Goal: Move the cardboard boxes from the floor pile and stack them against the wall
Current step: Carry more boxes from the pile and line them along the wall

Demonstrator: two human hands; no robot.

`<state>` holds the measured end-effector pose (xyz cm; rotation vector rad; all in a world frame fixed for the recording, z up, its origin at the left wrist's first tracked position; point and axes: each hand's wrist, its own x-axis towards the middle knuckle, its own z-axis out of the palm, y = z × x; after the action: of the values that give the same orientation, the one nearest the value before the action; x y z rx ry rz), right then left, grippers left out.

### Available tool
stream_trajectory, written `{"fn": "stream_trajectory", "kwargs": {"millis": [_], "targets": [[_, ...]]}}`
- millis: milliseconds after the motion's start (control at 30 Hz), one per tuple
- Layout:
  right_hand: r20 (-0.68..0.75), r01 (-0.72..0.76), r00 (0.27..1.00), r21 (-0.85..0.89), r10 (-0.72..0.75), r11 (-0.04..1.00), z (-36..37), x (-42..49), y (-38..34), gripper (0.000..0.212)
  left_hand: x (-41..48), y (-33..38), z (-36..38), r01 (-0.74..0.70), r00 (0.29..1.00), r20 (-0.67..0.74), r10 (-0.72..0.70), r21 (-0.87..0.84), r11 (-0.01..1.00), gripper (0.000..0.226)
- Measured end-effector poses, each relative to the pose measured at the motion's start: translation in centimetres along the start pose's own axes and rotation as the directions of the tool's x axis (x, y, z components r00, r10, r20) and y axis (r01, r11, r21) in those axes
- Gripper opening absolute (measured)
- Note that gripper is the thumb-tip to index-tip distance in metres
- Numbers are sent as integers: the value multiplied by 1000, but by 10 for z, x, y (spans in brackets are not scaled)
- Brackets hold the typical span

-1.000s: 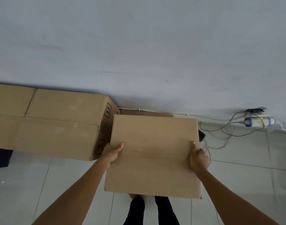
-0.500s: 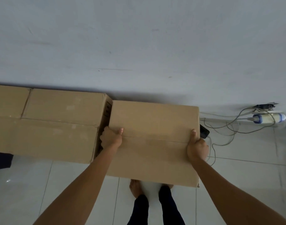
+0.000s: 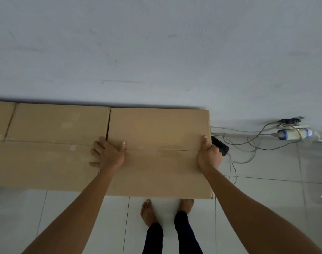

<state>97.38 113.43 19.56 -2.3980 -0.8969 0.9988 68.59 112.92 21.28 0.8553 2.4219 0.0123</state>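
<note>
Head: cardboard box [image 3: 159,162] between fingers [image 3: 97,152]

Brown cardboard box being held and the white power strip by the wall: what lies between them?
Head view: a flat black phone and tangled grey cables.

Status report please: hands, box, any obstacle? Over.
Right hand grips box at right edge; left hand rests on top. Box flush beside neighbour box, at wall. Black phone, cables close on right.

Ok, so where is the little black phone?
In the head view, the black phone lies low on the right, on the floor. It sits just past the right hand gripping the cardboard box, among loose cables.
</note>
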Motion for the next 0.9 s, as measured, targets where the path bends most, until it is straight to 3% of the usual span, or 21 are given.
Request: {"fn": "stream_trajectory", "kwargs": {"millis": [167, 433, 567, 700, 900], "targets": [[-46, 2, 999, 2, -2, 1000, 7, 4, 3, 76, 3, 1, 6, 0, 998, 65, 3, -44, 999, 84], [-143, -3, 990, 102, 17, 995, 5, 2, 1, 59, 1, 4, -1, -31, 993, 115, 38, -65, 997, 81], [-103, -11, 994, 58, 17, 998, 9, 1, 7, 55, -1, -5, 1, -49, 998, 36, 49, -23, 999, 84], [-56, 74, 996, -23, -75, 997, 9, -3, 7, 65, 9, 0, -9, -32, 999, -2, 32, 56, 998, 83], [11, 12, 1000, -115, -11, 993, 8, -9, 6, 68, 11, -2, -13, -36, 999, -13, 38, 99, 994, 86]]}}
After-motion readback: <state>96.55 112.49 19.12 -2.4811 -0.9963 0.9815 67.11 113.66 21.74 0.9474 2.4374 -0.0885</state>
